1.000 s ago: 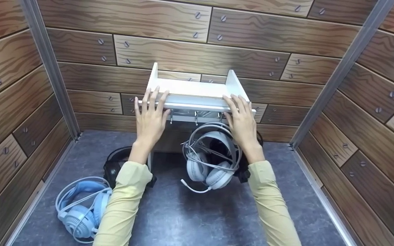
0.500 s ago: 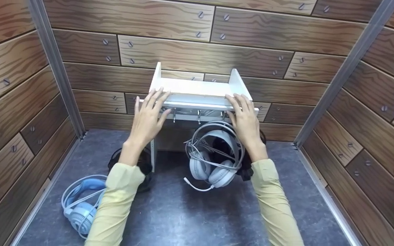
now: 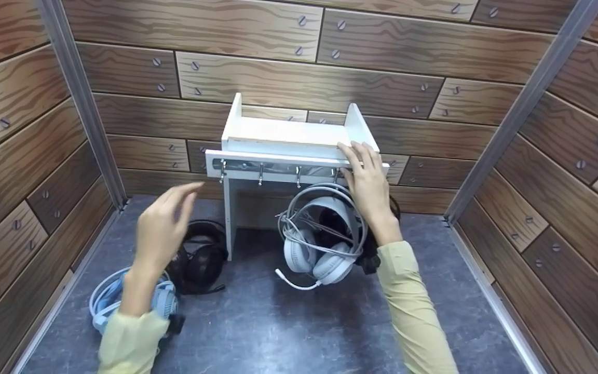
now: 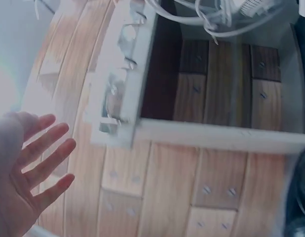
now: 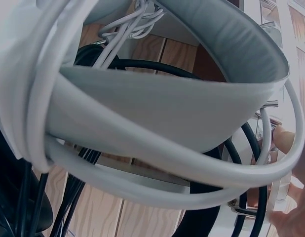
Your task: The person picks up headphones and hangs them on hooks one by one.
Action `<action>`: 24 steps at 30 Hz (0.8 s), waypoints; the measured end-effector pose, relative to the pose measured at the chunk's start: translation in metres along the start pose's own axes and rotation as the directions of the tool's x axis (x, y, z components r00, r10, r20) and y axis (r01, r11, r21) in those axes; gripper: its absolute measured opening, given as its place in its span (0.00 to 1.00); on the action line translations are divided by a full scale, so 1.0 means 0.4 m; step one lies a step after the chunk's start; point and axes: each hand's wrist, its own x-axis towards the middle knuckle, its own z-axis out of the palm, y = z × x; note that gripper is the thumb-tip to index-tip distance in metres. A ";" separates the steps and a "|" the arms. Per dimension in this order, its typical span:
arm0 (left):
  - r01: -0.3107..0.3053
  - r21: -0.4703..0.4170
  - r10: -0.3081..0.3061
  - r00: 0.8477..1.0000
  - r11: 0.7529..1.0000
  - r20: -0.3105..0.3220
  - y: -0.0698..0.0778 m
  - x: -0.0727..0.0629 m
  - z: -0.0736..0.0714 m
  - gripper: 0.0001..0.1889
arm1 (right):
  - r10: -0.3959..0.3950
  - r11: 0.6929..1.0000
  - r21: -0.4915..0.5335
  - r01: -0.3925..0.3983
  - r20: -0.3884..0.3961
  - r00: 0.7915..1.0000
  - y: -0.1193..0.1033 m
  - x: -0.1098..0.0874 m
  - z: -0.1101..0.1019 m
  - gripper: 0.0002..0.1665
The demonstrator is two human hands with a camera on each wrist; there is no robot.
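A white shelf rack [image 3: 288, 130] with a row of metal hooks [image 3: 261, 174] stands against the back wall. My right hand [image 3: 369, 189] holds its front rail near the right end, fingers over the top edge and thumb in front. From the hooks beside that hand hangs a white headset [image 3: 333, 267] with a boom mic and wound cable; a black headset [image 3: 370, 259] hangs partly hidden behind it. My left hand [image 3: 161, 234] is in the air left of the rack, holding nothing. Its fingers [image 4: 49, 170] are spread apart in the left wrist view.
A black headset [image 3: 203, 265] lies on the dark floor [image 3: 257, 332] by the rack's left leg. Nearer lies a light blue headset [image 3: 164, 301], partly covered by my left forearm. Wood-patterned panels [image 3: 257, 78] with metal corner posts [image 3: 83, 98] enclose three sides.
My left hand has let go of the rack's left end and moved down and left, uncovering the leftmost hook. My right hand stays on the rail.
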 end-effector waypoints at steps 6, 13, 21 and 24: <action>0.158 0.028 -0.156 0.986 0.987 -0.059 -0.080 -0.117 -0.042 0.11 | -0.004 1.000 0.009 0.004 0.002 1.000 -0.002 0.000 -0.001 0.29; 0.376 0.125 -0.373 0.927 0.918 -0.045 -0.175 -0.224 -0.088 0.13 | 0.002 1.000 0.016 -0.002 0.001 1.000 0.000 -0.002 -0.004 0.29; 0.596 0.241 -0.623 0.781 0.766 0.048 -0.266 -0.340 -0.140 0.18 | -0.004 1.000 0.013 0.004 0.001 1.000 0.000 -0.002 -0.002 0.30; 0.646 0.264 -0.681 0.729 0.716 0.063 -0.302 -0.383 -0.157 0.21 | -0.007 1.000 0.010 0.007 0.000 1.000 -0.003 0.000 0.000 0.30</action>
